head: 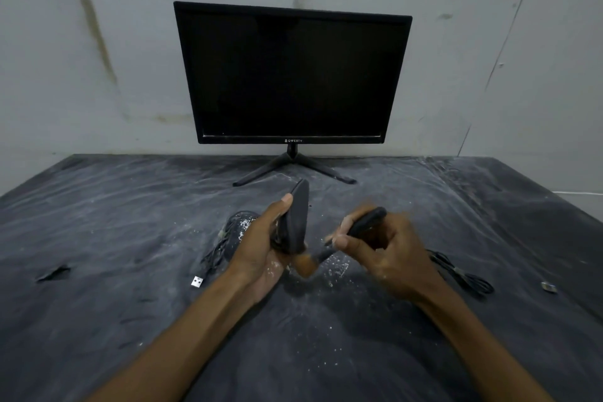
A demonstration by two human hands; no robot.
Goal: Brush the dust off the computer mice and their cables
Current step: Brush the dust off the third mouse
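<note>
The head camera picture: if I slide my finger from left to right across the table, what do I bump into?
White USB plug → dusty mouse lying on the table → left hand holding another mouse → brush in the right hand → coiled black cable → small metal plug.

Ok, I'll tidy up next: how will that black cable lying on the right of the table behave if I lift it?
The black cable lies in loose doubled loops, so it is probably floppy and would sag and uncoil from one grip. It looks thin, so likely light. White dust specks on the table suggest it may shed dust.
</note>
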